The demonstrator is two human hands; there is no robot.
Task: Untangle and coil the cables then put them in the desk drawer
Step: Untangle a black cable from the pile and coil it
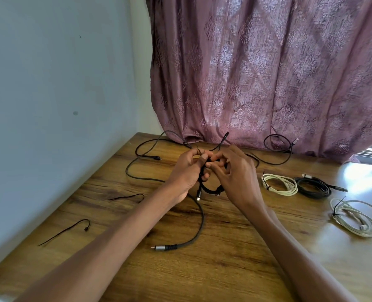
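— Two hands meet over the middle of the desk, on one small black coil (211, 188). It hangs between them just above the wood, its two metal plug ends dangling at the bottom.

— How are the fingers set?

— The left hand (187, 171) has its fingers curled round the top of the coil, thumb pressed down on it. The right hand (235, 171) pinches the same spot with thumb and forefinger, the other fingers loosely bent and a little spread.

— And the other cables?

— A long dark cable (199, 227) snakes loose under the left forearm, ending in a silver plug near the front edge. Right of the hands lie three finished coils: a white coil (280, 184), a dark coil (314, 188) touching it, and a pale coil (357, 216) nearer the front. Another black cable (277, 149) loops at the back, against the curtain. Two thin black ties (65, 232) lie well apart on the left.

— The surface and the room?

— A wooden desk (224, 258), grained and glossy, with glare on its right side. A pale wall (50, 83) stands to the left, and a mauve patterned curtain (267, 73) hangs behind, its hem resting on the desk.
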